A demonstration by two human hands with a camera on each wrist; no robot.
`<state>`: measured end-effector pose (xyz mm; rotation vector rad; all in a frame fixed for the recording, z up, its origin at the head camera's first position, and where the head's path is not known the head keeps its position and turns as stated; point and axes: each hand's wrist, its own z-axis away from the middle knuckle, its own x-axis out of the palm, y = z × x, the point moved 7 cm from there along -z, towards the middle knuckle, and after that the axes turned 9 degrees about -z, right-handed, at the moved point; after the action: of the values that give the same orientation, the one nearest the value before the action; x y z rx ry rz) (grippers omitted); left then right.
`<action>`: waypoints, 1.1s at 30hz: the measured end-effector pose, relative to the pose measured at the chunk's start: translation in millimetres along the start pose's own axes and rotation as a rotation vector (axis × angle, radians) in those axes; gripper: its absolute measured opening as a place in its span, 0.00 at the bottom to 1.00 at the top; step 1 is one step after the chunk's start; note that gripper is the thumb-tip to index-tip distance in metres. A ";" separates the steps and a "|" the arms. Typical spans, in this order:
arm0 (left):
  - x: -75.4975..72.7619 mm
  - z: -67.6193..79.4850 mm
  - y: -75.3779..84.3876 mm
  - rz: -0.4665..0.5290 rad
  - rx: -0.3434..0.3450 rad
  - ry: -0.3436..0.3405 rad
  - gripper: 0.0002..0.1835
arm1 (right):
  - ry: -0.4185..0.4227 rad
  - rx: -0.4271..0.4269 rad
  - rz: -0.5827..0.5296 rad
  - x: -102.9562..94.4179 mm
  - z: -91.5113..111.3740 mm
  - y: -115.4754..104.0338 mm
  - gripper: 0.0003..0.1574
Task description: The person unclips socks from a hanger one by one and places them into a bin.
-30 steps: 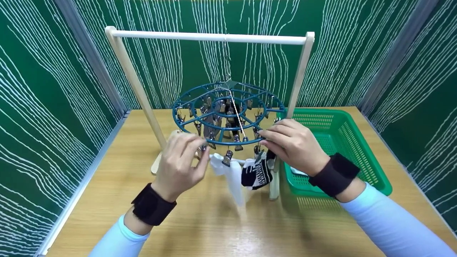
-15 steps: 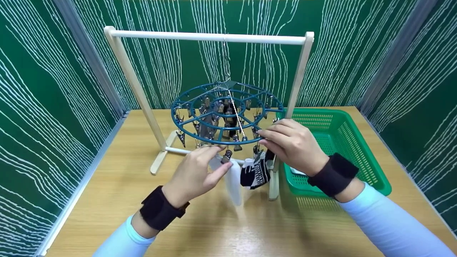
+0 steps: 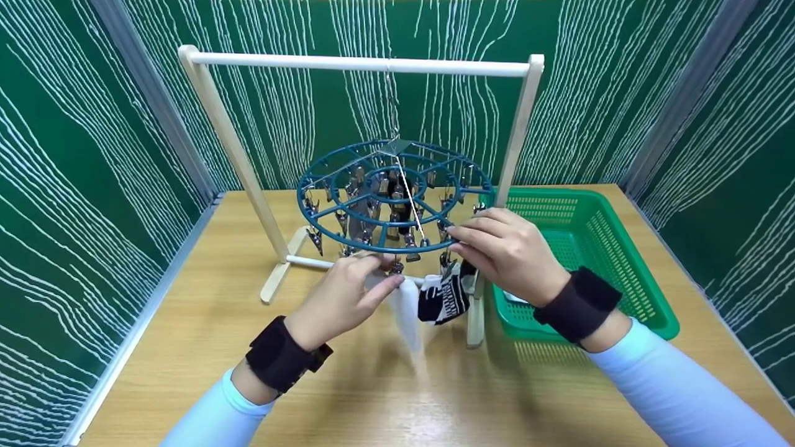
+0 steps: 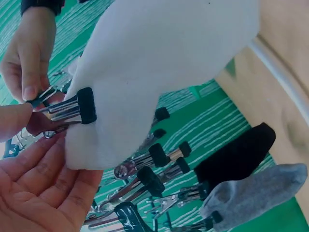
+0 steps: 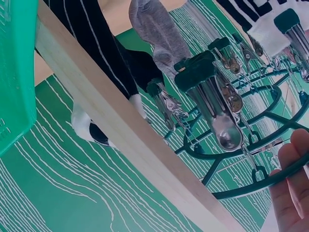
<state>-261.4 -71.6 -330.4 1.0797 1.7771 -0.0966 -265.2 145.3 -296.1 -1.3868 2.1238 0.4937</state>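
My left hand (image 3: 338, 301) pinches a metal clip (image 4: 72, 110) with dark green tips, and that clip bites the edge of a white sock (image 4: 140, 53). In the head view the white sock (image 3: 407, 313) dangles below the front of a round teal clip hanger (image 3: 397, 249). At the hanger's front right, my right hand (image 3: 506, 254) grips the rim between thumb and fingers. A black-and-white patterned sock (image 3: 444, 301) hangs beside the white one, close under the right hand. Farther back, a black sock (image 4: 236, 152) and a grey sock (image 4: 260, 193) hang from other clips.
The hanger hangs by a chain from the bar (image 3: 360, 63) of a wooden stand. To the right, a green basket (image 3: 643, 267) stands on the wooden table (image 3: 199, 347), with something white partly visible inside. Several bare clips (image 3: 315, 241) dangle from the hanger. Green panels surround the table.
My left hand has moved right along the hanger's front, from a clip at the left to the white sock's clip, and now pinches it. My right hand has stayed on the rim.
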 end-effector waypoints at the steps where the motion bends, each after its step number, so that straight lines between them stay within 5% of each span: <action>1: 0.4 -0.2 -0.4 0.014 0.000 0.002 0.13 | -0.001 0.000 0.003 0.2 0.4 -0.3 0.22; 24: 1.2 -3.4 2.7 0.049 0.001 0.064 0.08 | 0.125 0.046 -0.048 -4.7 15.2 -28.3 0.17; 28: 0.7 -3.6 1.5 0.048 -0.003 0.070 0.08 | 0.075 0.019 -0.052 9.1 22.2 -40.4 0.12; 33: 1.4 -3.7 0.1 0.046 -0.004 0.074 0.09 | 0.002 0.083 -0.100 30.4 32.8 -47.3 0.17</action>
<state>-264.0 -68.7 -329.7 1.1335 1.8163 -0.0250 -223.4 123.5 -341.0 -1.4379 2.0411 0.3611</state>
